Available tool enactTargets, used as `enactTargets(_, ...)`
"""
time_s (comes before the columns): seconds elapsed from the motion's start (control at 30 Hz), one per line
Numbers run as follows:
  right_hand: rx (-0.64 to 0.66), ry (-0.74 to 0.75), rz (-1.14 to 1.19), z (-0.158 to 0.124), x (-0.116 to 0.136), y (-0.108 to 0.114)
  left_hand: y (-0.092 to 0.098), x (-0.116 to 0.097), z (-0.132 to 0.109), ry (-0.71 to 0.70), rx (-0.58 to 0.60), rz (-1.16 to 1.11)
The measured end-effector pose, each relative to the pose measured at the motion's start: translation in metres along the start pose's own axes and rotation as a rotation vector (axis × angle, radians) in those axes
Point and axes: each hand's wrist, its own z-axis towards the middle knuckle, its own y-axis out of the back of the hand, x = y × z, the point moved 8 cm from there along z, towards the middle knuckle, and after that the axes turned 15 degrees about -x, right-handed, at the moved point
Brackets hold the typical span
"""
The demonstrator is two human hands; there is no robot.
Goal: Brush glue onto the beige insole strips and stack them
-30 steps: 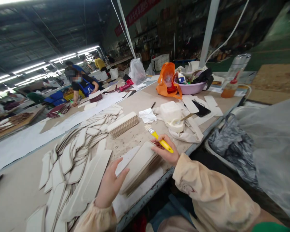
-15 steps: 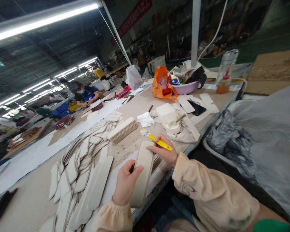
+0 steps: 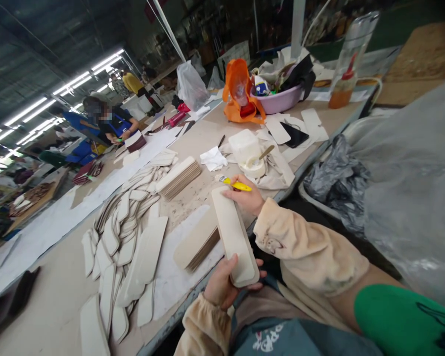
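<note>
My left hand [image 3: 222, 286] grips the near end of a long cream insole board [image 3: 234, 236], holding it up over the table edge. My right hand [image 3: 246, 199] touches the board's far end while its fingers stay closed on a yellow-handled brush [image 3: 234, 184]. Just left of the board lies a stack of like boards [image 3: 197, 241] on a white sheet. Further left, several cream boards [image 3: 122, 247] lie fanned out in overlapping rows.
A second neat stack [image 3: 178, 178] sits mid-table. Beyond my right hand are a white glue tub with a stick [image 3: 250, 160], a crumpled tissue [image 3: 213, 159], an orange bag [image 3: 240, 94], a pink basin [image 3: 278, 101] and a bottle [image 3: 346, 59]. A person [image 3: 107, 123] works at the far side.
The board has been lifted off the stack and drawn toward me, past the table edge. My left hand slid to its near end. The camera tilted down.
</note>
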Motion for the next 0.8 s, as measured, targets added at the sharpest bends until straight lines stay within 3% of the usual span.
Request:
enactTargets(0.1,-0.02,-0.001,-0.007,0.001,-0.002,0.002,0.003,0.01,-0.001,-0.018,-0.033,0.044)
enactTargets(0.33,-0.02,-0.001,-0.022,-0.001,-0.002,0.004,0.008,0.011,0.0,-0.079,-0.133,0.082)
enactTargets(0.8,0.034,0.029,-0.104,-0.005,-0.006,0.002,0.013,0.018,0.004,-0.067,-0.157,0.082)
